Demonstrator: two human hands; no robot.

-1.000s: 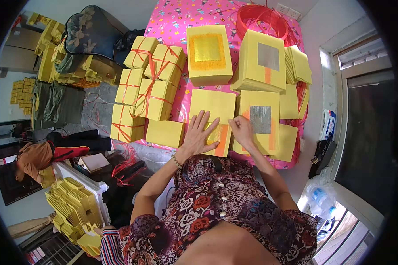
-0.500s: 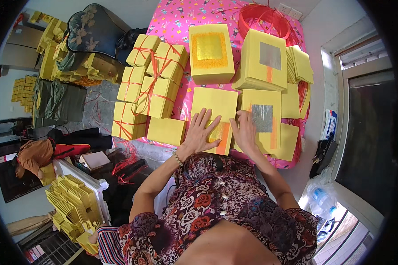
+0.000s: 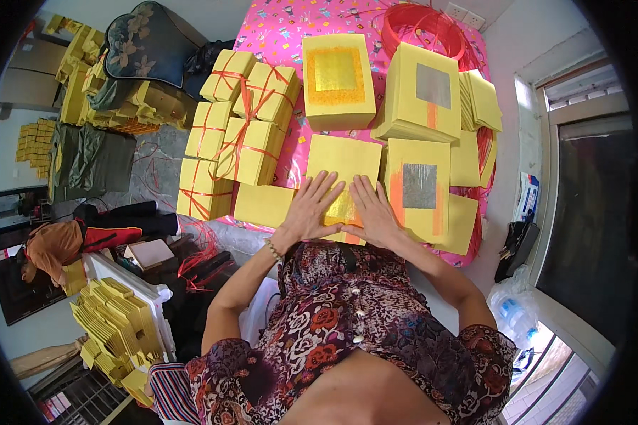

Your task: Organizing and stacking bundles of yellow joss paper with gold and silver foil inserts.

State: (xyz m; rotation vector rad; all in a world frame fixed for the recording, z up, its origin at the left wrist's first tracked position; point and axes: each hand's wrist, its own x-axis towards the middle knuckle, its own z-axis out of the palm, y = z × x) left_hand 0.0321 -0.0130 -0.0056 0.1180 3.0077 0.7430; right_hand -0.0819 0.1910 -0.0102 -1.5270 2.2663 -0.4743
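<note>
My left hand (image 3: pixel 312 210) and my right hand (image 3: pixel 373 212) lie flat, fingers apart, on yellow paper sheets (image 3: pixel 344 157) at the table's near edge. Between them shows a gold foil patch (image 3: pixel 342 205) with an orange edge, partly covered by the fingers. The thumbs nearly meet below the patch. Just right of my right hand sits a stack of yellow paper with a silver foil square (image 3: pixel 420 186) and orange bands. Beyond my hands stands a tall yellow stack with a gold foil square (image 3: pixel 337 69). A beaded bracelet circles my left wrist.
Yellow bundles tied with red strips (image 3: pixel 252 150) stand at the left of the pink table cover (image 3: pixel 283 21). At the back lies a coil of red strip (image 3: pixel 422 35). Another tall silver-patched stack (image 3: pixel 422 92) is at the right. A person in a brown top (image 3: pixel 53 248) is at far left.
My right hand has moved left from the edge of the sheets and flattened onto them beside the gold patch. My left hand stays nearly in place.
</note>
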